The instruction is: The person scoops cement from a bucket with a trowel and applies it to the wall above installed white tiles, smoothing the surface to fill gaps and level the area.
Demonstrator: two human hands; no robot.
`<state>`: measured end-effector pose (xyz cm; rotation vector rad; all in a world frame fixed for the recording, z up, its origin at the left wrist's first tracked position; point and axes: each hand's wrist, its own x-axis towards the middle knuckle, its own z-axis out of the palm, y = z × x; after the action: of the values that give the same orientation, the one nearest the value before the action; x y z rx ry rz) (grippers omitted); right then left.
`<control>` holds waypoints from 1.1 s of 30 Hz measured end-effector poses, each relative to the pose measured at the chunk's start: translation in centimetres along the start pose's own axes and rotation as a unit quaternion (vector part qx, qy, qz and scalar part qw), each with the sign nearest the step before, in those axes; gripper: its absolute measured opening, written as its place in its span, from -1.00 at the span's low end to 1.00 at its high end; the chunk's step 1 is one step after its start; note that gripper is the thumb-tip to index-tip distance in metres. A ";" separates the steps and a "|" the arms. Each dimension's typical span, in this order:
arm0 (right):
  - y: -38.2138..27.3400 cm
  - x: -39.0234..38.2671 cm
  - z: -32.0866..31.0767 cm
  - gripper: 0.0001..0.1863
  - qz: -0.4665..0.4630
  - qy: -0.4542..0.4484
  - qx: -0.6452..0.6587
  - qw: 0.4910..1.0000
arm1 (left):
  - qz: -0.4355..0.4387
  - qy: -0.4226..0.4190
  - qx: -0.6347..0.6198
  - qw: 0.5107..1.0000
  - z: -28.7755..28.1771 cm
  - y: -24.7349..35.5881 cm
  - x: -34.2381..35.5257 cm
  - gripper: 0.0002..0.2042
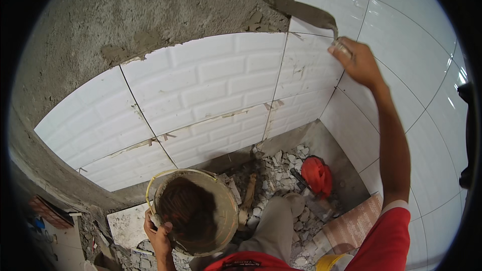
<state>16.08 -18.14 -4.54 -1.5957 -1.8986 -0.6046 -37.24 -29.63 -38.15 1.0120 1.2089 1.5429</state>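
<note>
Trowel (310,14) across the tile edge, far and left of the right hand (357,61)

The trowel is at the far right of the scene, its blade's long axis running mostly left to right. The tip points left over the bare cement wall (165,5); the heel lies in front of the white tiles (226,78). The right hand, closed around the handle, is the nearer hand to the top tile edge. A smear of mortar (256,20) sits on that wall, just near of the blade. Near and left, the left hand (159,236) grips the left rim of the bucket (227,211), fingers outside and thumb over the edge. Farther right lie rubble (283,163) and a red bundle (316,176).

Whether the blade touches the wall cannot be told. The fist hides most of the handle; shadow obscures the bucket's contents, and the near edge cuts off the left forearm.
</note>
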 end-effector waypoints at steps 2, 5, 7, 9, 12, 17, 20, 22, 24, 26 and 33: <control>-0.1 -1.0 3.8 -0.59 0.037 0.053 -0.023 0.998 | 0.001 -0.007 -0.005 1.000 -0.1 0.1 0.0 -0.49; 0.0 -2.4 7.5 -0.62 0.048 0.053 0.042 0.997 | -0.007 -0.004 0.000 1.000 0.1 0.1 0.0 -0.48; 0.0 -2.9 9.4 -0.66 0.029 0.081 0.026 0.996 | 0.000 -0.002 -0.005 1.000 0.2 0.1 -0.2 -0.47; -0.1 -3.3 10.6 -0.68 0.011 0.121 0.012 0.993 | 0.002 0.000 -0.003 1.000 0.3 0.2 -0.4 -0.47; -0.1 -3.7 11.3 -0.68 0.004 0.131 -0.005 0.991 | -0.006 0.008 0.002 1.000 0.3 0.4 -0.6 -0.48; -0.2 -4.2 10.3 -0.69 -0.030 0.129 -0.074 0.988 | 0.004 0.017 0.001 1.000 0.3 0.4 -0.5 -0.50; -0.6 -4.6 9.0 -0.70 -0.019 0.091 -0.101 0.991 | 0.007 0.001 0.006 1.000 0.2 0.2 -0.2 -0.50; -1.0 -4.8 8.2 -0.70 -0.013 0.068 -0.112 0.991 | 0.005 0.000 0.001 1.000 0.2 0.2 -0.1 -0.48; -1.4 -4.9 7.7 -0.70 -0.004 0.046 -0.123 0.991 | 0.004 -0.002 -0.002 1.000 0.3 0.3 -0.1 -0.47; -1.6 -4.8 7.2 -0.71 -0.029 0.056 -0.129 0.990 | 0.008 -0.003 -0.007 1.000 0.4 0.4 -0.1 -0.46; -1.3 -2.7 3.2 -0.71 -0.135 0.023 -0.213 0.967 | -0.002 0.008 -0.014 1.000 0.2 0.5 -0.4 -0.47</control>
<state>14.61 -18.20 -8.65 -1.5582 -2.0653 -1.2256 -37.00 -30.01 -37.62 0.9807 1.1973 1.5643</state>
